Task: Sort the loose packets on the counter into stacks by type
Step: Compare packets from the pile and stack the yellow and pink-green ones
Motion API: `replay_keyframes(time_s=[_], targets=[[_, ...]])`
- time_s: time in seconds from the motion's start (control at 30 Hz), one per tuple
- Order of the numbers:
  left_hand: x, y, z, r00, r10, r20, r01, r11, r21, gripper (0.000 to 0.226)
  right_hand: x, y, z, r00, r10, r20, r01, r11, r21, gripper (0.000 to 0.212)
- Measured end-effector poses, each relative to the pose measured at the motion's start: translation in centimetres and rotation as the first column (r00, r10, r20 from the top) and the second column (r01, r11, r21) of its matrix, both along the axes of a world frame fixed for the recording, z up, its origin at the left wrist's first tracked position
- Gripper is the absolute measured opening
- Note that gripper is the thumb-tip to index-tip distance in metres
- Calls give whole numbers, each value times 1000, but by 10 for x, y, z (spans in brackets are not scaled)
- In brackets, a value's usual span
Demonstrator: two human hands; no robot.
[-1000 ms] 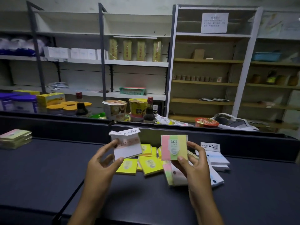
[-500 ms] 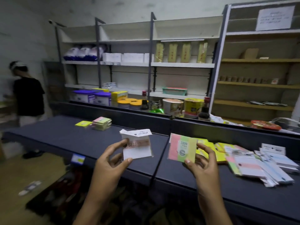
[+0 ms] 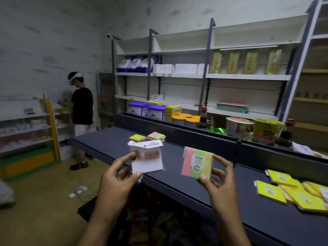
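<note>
With the view swung further left, left hand [image 3: 113, 183] is pinching a white packet [image 3: 147, 157], right hand [image 3: 219, 180] a striped packet [image 3: 197, 163], above the worktop [image 3: 177, 178].

A small stack [image 3: 155, 136] sits far left on the counter [image 3: 177, 167]; loose packets [image 3: 292, 194] lie right.

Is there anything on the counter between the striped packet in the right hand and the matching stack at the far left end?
Nothing visible. The right hand holds the striped packet above the counter; the surface to the striped stack is bare. Only the white packet in the left hand hangs near that line.
</note>
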State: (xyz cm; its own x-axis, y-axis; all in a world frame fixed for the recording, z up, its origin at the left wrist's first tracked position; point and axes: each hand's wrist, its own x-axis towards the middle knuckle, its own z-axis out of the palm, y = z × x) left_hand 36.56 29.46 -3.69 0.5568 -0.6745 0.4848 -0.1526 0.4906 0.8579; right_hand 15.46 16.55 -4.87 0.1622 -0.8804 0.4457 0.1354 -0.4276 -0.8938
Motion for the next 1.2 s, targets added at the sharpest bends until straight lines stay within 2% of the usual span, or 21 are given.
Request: replay_keyframes(time_s=[0.23,0.57,0.83,1.03,1.2], targets=[[42,-39,3,996,73,50,-73,997,9,48,52,-56,0,999,53,-10,-53,998,-33,61],[99,-101,-1,995,91,33,-91,996,5,50,109,-125,-2,999,26,-38,-27,999,-30,63],[158,-153,-5,1000,0,-11,0,1000,-8,48,168,-165,-1,995,-62,-80,62,998,-1,59],[215,-188,-8,997,-73,-16,72,996,-47,49,231,-203,4,992,-97,-83,104,991,83,54],[258,-203,-17,994,-104,-33,102,994,-41,50,273,-236,6,982,-124,-145,144,980,134,50]])
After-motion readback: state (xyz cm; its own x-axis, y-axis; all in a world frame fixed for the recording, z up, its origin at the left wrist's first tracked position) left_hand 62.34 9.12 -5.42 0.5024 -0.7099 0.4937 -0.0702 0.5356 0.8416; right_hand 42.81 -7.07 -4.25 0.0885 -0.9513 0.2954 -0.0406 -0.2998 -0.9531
